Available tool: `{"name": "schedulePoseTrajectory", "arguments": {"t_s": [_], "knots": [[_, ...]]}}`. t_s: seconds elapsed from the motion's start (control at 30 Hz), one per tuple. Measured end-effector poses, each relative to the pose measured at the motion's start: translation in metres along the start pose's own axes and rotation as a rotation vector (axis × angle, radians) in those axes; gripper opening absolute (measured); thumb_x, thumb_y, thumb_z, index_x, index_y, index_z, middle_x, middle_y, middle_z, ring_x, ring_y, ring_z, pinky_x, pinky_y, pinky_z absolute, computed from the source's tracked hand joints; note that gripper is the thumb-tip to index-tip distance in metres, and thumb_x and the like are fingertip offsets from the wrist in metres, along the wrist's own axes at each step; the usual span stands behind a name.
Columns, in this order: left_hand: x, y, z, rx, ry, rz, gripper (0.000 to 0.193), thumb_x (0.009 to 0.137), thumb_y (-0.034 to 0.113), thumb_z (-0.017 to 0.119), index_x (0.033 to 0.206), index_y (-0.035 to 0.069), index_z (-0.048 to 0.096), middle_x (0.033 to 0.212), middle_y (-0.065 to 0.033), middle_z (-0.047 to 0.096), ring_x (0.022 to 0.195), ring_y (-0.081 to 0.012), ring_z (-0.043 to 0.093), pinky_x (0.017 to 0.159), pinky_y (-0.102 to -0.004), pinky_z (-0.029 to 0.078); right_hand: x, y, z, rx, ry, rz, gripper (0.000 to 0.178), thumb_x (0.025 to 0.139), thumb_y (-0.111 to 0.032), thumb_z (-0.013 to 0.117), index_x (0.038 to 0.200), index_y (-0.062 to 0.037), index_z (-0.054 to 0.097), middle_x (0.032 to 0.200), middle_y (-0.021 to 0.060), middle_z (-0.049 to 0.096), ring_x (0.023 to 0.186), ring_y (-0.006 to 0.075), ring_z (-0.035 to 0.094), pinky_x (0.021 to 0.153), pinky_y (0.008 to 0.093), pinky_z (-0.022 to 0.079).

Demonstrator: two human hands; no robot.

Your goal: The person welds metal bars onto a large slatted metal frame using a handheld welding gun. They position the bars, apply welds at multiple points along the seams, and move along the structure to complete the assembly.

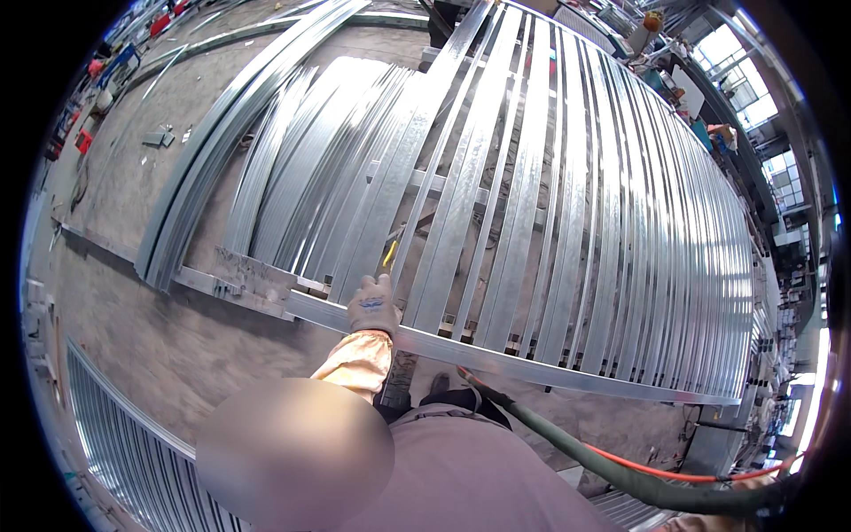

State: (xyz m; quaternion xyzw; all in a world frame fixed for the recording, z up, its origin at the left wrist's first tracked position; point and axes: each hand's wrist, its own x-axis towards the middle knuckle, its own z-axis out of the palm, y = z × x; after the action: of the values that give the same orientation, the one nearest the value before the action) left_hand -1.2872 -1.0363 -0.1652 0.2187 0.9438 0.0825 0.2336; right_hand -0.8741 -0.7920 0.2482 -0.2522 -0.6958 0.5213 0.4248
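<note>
My left hand (374,306), in a grey glove with a blue mark, sits at the near edge of a large frame of shiny metal bars. Its fingers curl over the end of a flat metal bar (390,204), just above the near crossrail (523,362). Beyond the fingertips, close to them but seemingly apart, is a small yellow object (390,254). At the lower right rim, part of my right hand (753,484) shows by a dark green hose (576,448); its fingers are hidden. An orange cable (638,470) runs along this hose.
Long metal channels (199,177) lie stacked at the left. More ribbed metal lengths (133,443) lie at the lower left. A low rail (217,284) extends left from the frame. A blurred oval (292,452) covers the area beside my left arm. Brown floor (168,332) surrounds the frame.
</note>
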Motion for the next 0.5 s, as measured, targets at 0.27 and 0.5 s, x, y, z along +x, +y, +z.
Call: {"name": "schedulePoseTrajectory", "arguments": {"t_s": [0.27,0.5], "knots": [[-0.001,0.012,0.015,0.095,0.111,-0.109,0.039,0.084,0.019,0.08,0.118,0.013,0.061,0.12,-0.0121,0.061,0.111,-0.031,0.069,0.092,-0.0416,0.059,0.064,0.062,-0.014,0.066,-0.09,0.058,0.047,0.106,-0.042,0.045,0.126,0.0008,0.052,0.087,0.009,0.064,0.069,0.0103,0.064,0.053,0.0229,0.053],[-0.002,0.028,0.024,0.201,0.149,-0.221,0.024,0.087,0.016,0.075,0.11,0.014,0.066,0.119,-0.0103,0.062,0.111,-0.0281,0.069,0.092,-0.0402,0.058,0.15,0.128,-0.028,0.158,-0.301,0.105,0.049,0.105,-0.043,0.047,0.123,0.0018,0.056,0.089,0.0093,0.065,0.068,0.0096,0.062,0.053,0.0219,0.049]]}}
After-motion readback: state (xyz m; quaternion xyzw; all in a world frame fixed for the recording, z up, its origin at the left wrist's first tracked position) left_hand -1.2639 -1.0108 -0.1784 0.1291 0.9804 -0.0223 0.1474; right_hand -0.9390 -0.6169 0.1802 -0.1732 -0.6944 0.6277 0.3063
